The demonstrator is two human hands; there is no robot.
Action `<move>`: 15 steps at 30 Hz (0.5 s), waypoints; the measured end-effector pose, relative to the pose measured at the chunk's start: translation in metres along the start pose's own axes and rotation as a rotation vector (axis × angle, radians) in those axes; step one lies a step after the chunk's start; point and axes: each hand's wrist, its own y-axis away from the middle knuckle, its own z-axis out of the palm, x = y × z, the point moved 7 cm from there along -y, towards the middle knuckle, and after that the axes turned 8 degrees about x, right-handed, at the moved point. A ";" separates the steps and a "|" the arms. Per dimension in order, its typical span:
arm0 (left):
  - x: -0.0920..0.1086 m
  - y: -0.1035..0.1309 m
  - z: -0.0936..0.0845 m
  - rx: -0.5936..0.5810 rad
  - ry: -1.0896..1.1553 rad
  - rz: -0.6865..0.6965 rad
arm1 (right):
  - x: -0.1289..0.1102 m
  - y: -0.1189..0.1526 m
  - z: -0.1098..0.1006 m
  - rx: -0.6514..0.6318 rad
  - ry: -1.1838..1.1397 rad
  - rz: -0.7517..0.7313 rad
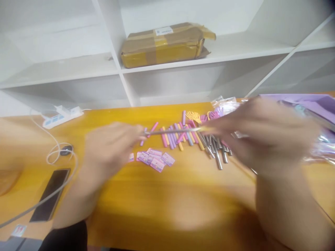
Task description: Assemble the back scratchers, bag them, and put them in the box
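Observation:
A thin metal rod (172, 131) runs level between my two hands above the table. My left hand (112, 146) is closed round its left end. My right hand (259, 132), smeared by motion, is closed at the other end, where a yellowish bit shows by the fingertips. Beneath the rod lie several pink, purple and yellow sticks (171, 137). Silvery metal tubes (218, 158) are heaped below my right hand. Yellow hand-shaped pieces (193, 116) and pink ones (215, 114) lie behind. Small printed pink cards (157, 164) are scattered nearer me.
At left are a white power strip (62, 116), a looping cable (56, 143) and a dark phone (51, 195). A lilac box (300, 99) and clear plastic bags (226, 104) stand at right. A taped parcel (164, 45) sits on the white shelf (222, 52) behind.

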 end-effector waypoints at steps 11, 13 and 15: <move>0.037 -0.002 0.038 -0.088 0.030 0.055 | -0.034 0.004 0.056 -0.201 -0.006 0.038; 0.039 -0.004 0.039 -0.121 0.040 0.041 | -0.034 0.004 0.056 -0.228 0.002 0.032; 0.040 -0.004 0.040 -0.167 0.047 0.027 | -0.035 0.004 0.058 -0.240 0.006 0.027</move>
